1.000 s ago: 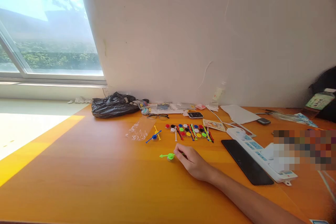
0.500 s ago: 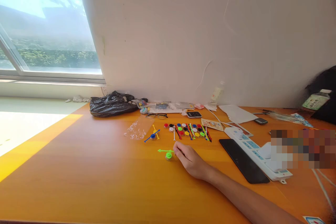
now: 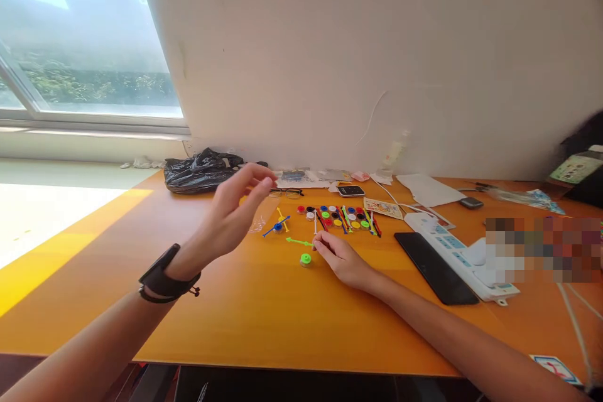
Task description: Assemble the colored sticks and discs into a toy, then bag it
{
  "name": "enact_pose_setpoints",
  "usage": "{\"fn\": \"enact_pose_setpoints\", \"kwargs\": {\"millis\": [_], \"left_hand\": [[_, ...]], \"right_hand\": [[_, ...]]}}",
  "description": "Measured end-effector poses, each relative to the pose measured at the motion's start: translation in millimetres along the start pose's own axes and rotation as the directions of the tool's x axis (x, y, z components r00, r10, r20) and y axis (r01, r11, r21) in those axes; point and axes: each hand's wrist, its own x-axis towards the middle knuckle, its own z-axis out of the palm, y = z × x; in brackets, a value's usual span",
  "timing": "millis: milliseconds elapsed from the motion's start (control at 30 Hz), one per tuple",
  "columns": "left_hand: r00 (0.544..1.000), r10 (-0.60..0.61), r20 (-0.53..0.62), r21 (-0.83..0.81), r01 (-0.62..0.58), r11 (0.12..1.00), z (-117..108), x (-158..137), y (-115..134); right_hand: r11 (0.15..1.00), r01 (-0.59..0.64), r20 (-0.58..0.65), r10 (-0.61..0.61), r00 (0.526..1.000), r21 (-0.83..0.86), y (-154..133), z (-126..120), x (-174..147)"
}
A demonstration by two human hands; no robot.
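Note:
My right hand (image 3: 345,260) pinches the right end of a light-green plastic arrow (image 3: 298,240), whose pointed tip faces left. Just below the arrow, a small round base with a green knob (image 3: 306,259) stands on the table, apart from it. My left hand (image 3: 230,213), wearing a black wristband, hovers over the table at left with curved fingers and thumb apart, holding nothing. Between and beyond the hands, a blue arrow (image 3: 270,230) lies across a round blue-topped base, crossed by a yellow arrow (image 3: 284,220).
Several coloured round pieces and arrows lie in rows (image 3: 338,223) beyond my right hand. A black phone (image 3: 436,269) and a white power strip (image 3: 461,259) are at right. Glasses (image 3: 292,193) and a black plastic bag (image 3: 198,173) lie toward the wall.
My left hand has come into view from the lower left. The green arrow, in my right hand, is now farther above the green-knobbed base. The camera view has shifted.

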Motion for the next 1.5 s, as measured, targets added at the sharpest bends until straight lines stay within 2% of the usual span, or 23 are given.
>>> {"fn": "enact_pose_setpoints", "kwargs": {"millis": [100,200,267,400,500,733,1100,1500], "left_hand": [[0.976,-0.019,0.217,0.014,0.017,1.000,34,-9,-24],[0.958,0.019,0.285,0.032,-0.029,0.999,58,-24,-45],[0.928,0.088,0.361,-0.004,-0.093,0.996,65,-34,-52],[0.872,0.162,0.462,-0.094,-0.134,0.987,69,-44,-54],[0.860,0.180,0.477,-0.099,-0.151,0.984,73,-46,-54],[0.850,0.225,0.476,-0.056,-0.226,0.973,85,-47,-62],[0.870,0.233,0.435,-0.121,-0.200,0.972,90,-47,-65],[0.867,0.185,0.463,-0.062,-0.177,0.982,86,-46,-60]], "right_hand": [[0.988,-0.075,0.052,0.069,0.996,0.133,5,-2,9],[0.970,-0.163,0.104,0.146,0.984,0.183,7,-5,15],[0.972,-0.178,0.125,0.159,0.979,0.153,8,-7,17],[0.986,-0.101,0.109,0.086,0.990,0.135,6,-7,15],[0.994,-0.056,0.103,0.046,0.994,0.096,2,-6,9],[0.988,-0.007,0.040,0.013,0.999,-0.157,-5,-3,-3],[0.986,0.003,0.014,-0.001,1.000,-0.167,-8,-7,-4],[0.953,0.006,-0.021,-0.013,1.000,-0.304,-11,-5,-9]]}}
